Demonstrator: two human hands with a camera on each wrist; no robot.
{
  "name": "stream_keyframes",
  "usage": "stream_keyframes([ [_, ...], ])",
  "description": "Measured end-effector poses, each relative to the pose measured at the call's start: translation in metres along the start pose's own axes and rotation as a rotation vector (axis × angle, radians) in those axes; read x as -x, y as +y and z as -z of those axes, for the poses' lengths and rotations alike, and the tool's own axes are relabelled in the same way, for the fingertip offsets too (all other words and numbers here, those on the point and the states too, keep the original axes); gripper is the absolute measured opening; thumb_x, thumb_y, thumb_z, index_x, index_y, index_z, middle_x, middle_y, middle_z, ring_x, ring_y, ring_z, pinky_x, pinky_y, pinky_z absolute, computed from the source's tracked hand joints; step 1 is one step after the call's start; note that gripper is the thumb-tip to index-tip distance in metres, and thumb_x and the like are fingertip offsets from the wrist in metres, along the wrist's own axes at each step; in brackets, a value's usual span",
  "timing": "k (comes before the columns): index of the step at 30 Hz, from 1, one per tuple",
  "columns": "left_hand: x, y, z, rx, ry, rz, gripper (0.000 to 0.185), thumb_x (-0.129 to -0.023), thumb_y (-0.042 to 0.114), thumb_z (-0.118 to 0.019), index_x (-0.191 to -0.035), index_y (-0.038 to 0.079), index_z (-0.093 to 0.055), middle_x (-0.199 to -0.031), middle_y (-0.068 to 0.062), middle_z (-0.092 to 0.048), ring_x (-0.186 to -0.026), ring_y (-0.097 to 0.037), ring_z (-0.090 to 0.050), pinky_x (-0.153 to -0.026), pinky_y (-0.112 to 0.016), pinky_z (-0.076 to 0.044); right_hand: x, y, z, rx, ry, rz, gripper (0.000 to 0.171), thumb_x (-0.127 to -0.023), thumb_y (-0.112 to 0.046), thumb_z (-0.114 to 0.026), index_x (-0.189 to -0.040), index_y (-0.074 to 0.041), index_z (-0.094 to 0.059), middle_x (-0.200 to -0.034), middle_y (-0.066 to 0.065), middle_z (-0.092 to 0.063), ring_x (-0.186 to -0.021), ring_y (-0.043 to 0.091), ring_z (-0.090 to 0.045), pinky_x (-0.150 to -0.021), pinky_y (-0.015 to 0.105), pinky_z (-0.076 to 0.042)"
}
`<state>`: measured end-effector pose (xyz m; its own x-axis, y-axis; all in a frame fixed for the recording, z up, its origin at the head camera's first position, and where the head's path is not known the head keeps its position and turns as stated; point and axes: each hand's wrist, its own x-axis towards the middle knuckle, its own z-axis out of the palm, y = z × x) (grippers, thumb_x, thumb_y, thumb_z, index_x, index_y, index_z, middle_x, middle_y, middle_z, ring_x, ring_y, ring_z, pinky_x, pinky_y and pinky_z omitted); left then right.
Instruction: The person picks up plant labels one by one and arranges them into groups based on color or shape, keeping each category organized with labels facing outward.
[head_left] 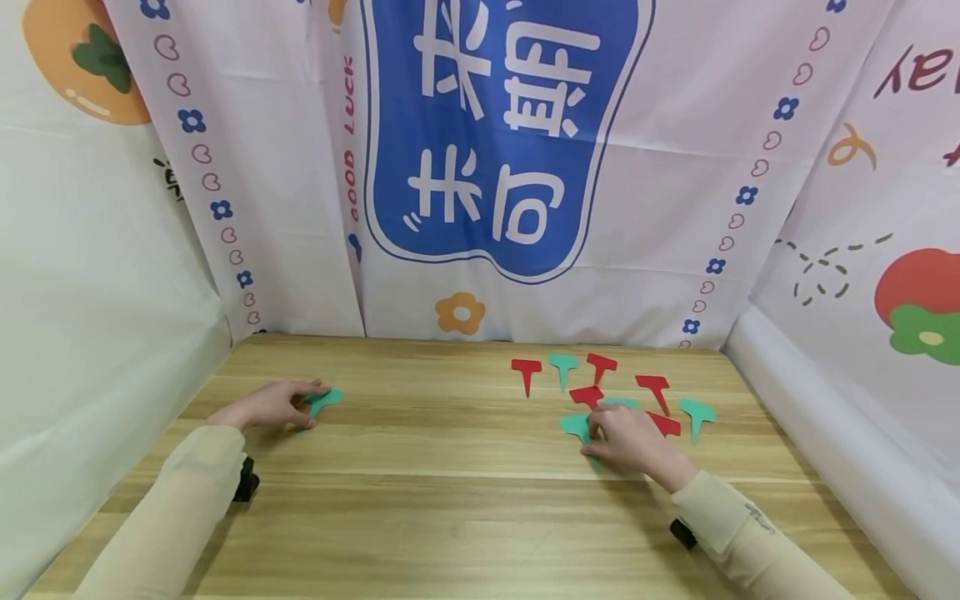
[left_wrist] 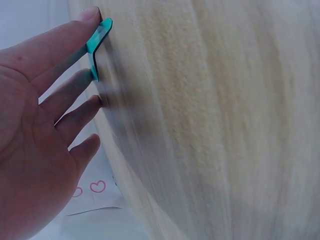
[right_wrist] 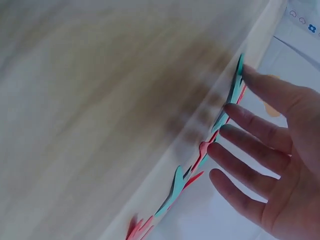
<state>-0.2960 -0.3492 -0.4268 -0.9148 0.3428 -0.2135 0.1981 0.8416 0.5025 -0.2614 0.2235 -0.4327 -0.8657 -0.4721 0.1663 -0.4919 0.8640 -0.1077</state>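
Note:
On the left of the wooden tabletop, my left hand (head_left: 276,404) pinches a green T-shaped plant label (head_left: 327,401) between thumb and fingers. In the left wrist view, that label (left_wrist: 100,40) is close to the tabletop, with the other fingers spread below it. At right, my right hand (head_left: 633,437) holds another green T-shaped plant label (head_left: 575,425) by thumb and index finger. Its stem is partly covered by the hand in the head view. In the right wrist view, this label (right_wrist: 234,90) is low against the tabletop and the remaining fingers are loosely extended.
Around my right hand lie several red plant labels (head_left: 527,367) and green plant labels (head_left: 698,410); some are partly hidden by it. The wooden table (head_left: 450,500) meets a printed cloth wall (head_left: 300,275) at the back. Cloth also hangs along both sides.

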Motion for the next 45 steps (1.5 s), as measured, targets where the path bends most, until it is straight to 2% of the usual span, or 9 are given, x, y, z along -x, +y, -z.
stream_keyframes([
  [6, 0.0005, 0.0015, 0.0004, 0.008, -0.003, -0.003, 0.069, -0.082, 0.029, -0.073, -0.141, 0.006, -0.045, -0.152, -0.024, -0.024, -0.136, -0.052, -0.023, -0.104, -0.07, -0.021, -0.0025, -0.0046, 0.0022, -0.01, -0.014, -0.049, 0.023, -0.072, -0.032, -0.082, -0.07, -0.018, -0.065, -0.079, -0.004, -0.058, -0.068, 0.009, -0.05, -0.058, 0.026, -0.048],
  [13, -0.0011, 0.0007, -0.0003, -0.002, -0.003, -0.001, 0.07, -0.081, 0.032, -0.074, -0.141, 0.007, -0.045, -0.152, -0.023, -0.025, -0.136, -0.052, -0.022, -0.103, -0.071, -0.021, -0.0063, -0.005, 0.0002, -0.028, -0.016, -0.088, 0.02, -0.072, -0.027, -0.083, -0.068, -0.017, -0.066, -0.087, -0.001, -0.064, -0.077, 0.013, -0.058, -0.064, 0.029, -0.053],
  [20, -0.0015, -0.0003, -0.0012, -0.02, 0.002, -0.033, 0.07, -0.081, 0.031, -0.074, -0.139, 0.005, -0.047, -0.151, -0.025, -0.028, -0.134, -0.052, -0.026, -0.103, -0.068, -0.026, -0.0085, -0.0048, 0.0001, -0.09, -0.028, -0.11, 0.019, -0.072, -0.021, -0.083, -0.066, -0.016, -0.065, -0.074, -0.005, -0.057, -0.066, 0.008, -0.051, -0.062, 0.026, -0.049],
  [26, -0.0013, 0.0005, -0.0014, -0.023, 0.004, -0.037, 0.07, -0.081, 0.032, -0.074, -0.139, 0.005, -0.047, -0.15, -0.026, -0.028, -0.134, -0.052, -0.026, -0.103, -0.068, -0.027, -0.0086, -0.0044, 0.0003, -0.124, -0.038, -0.131, 0.018, -0.073, -0.018, -0.082, -0.065, -0.015, -0.066, -0.072, -0.005, -0.055, -0.065, 0.008, -0.05, -0.061, 0.025, -0.049],
  [39, -0.0017, 0.0003, -0.0019, -0.015, 0.001, -0.034, 0.071, -0.081, 0.031, -0.074, -0.14, 0.005, -0.045, -0.151, -0.026, -0.026, -0.135, -0.052, -0.024, -0.103, -0.068, -0.025, -0.0102, -0.0051, 0.0011, -0.16, -0.057, -0.147, 0.021, -0.073, -0.014, -0.082, -0.062, -0.012, -0.065, -0.076, -0.002, -0.054, -0.068, 0.011, -0.049, -0.061, 0.026, -0.047],
  [45, -0.0015, -0.0008, -0.0017, -0.015, 0.005, -0.038, 0.071, -0.081, 0.031, -0.074, -0.14, 0.004, -0.045, -0.151, -0.026, -0.027, -0.134, -0.052, -0.025, -0.103, -0.068, -0.026, -0.0101, -0.0058, 0.0014, -0.148, -0.047, -0.121, 0.018, -0.073, -0.012, -0.081, -0.063, -0.011, -0.066, -0.078, -0.001, -0.053, -0.072, 0.012, -0.048, -0.063, 0.025, -0.048],
])
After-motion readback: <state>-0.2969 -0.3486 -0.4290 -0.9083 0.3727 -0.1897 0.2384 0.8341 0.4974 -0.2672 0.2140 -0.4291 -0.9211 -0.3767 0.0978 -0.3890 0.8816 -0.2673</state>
